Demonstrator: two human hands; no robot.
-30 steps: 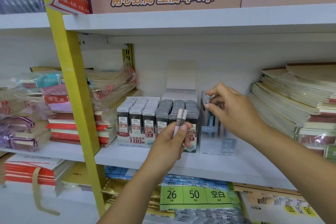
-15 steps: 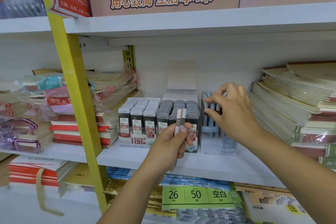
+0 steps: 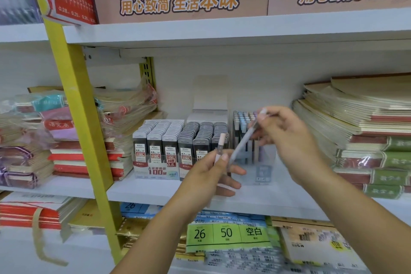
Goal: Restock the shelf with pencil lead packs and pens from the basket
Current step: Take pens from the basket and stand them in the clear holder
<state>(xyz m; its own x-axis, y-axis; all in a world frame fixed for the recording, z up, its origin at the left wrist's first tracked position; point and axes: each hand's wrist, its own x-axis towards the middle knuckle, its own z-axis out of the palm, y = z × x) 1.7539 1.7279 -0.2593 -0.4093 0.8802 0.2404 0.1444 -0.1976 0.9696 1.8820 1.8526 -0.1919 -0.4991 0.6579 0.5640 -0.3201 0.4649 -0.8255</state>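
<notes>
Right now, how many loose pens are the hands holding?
2. A pale pink pen stands upright in the left hand; the right hand pinches a slanted grey pen. No others show there.

Two bare forearms (image 3: 162, 229), left hand (image 3: 211, 173), right hand (image 3: 289, 140), fingernails seemingly short

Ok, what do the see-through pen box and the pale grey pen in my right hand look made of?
See-through pen box: likely clear glossy plastic; upright pens show through its front wall. Pale grey pen: probably frosted matte plastic; barrel looks milky, but it is blurred.
</notes>
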